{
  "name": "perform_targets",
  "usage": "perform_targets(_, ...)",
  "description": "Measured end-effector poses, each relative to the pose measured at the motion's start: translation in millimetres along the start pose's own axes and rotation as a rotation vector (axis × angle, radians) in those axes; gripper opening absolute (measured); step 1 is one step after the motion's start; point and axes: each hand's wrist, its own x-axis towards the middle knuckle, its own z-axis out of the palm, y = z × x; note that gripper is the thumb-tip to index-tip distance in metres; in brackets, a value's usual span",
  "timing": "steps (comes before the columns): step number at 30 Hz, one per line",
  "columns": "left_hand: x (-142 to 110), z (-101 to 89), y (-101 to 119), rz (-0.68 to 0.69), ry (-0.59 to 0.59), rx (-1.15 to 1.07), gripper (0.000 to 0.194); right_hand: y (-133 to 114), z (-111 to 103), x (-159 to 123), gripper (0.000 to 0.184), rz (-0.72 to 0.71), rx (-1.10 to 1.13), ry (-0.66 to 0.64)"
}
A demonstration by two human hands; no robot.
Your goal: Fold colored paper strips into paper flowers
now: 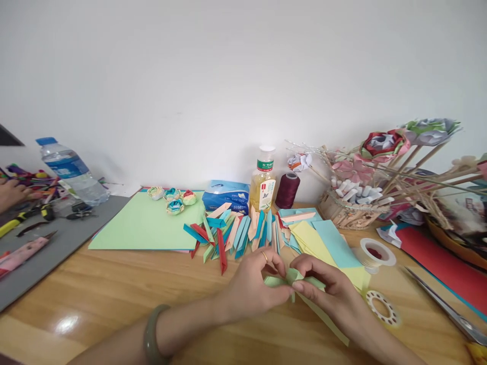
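Both hands meet over the wooden table, pinching a light green paper strip [294, 276]. My left hand [258, 281], with a ring on one finger and a bangle on the wrist, closes on its left part. The fingertips of my right hand [327, 289] grip it from the other side. A tail of green paper [327, 320] slants down to the right beneath my right hand. Just beyond the hands lies a pile of folded paper strips [238, 230] in red, blue, green and peach. Yellow paper sheets [310, 242] and a blue paper sheet [337, 243] lie behind my right hand.
Scissors [449, 306], a tape roll [375, 253] and a white ring [382, 307] lie at right. Paper flowers rise from a basket [352, 215]. Behind the strips stand a tissue pack [227, 195], drink bottle [263, 182] and thread spool [288, 190]. Another person's hand [13, 195] is far left.
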Motion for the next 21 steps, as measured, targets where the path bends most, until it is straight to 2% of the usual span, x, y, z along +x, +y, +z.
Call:
perform_targets(4, 3, 0.9, -6, -0.169, -0.043, -0.159, 0.021, -1, -2, 4, 0.015, 0.111, 0.095, -0.047)
perform_targets(7, 6, -0.3, -10, -0.255, -0.072, -0.182, 0.024, -1, -1, 8, 0.012, 0.181, 0.163, -0.067)
perform_targets(15, 12, -4.9, -17, -0.341, -0.170, -0.254, 0.020, 6, 3, 11, 0.004, 0.288, 0.145, -0.040)
perform_targets(21, 13, -3.2, -24, -0.302, -0.128, -0.199, 0.015, 8, 5, 10, 0.006, 0.298, 0.145, -0.006)
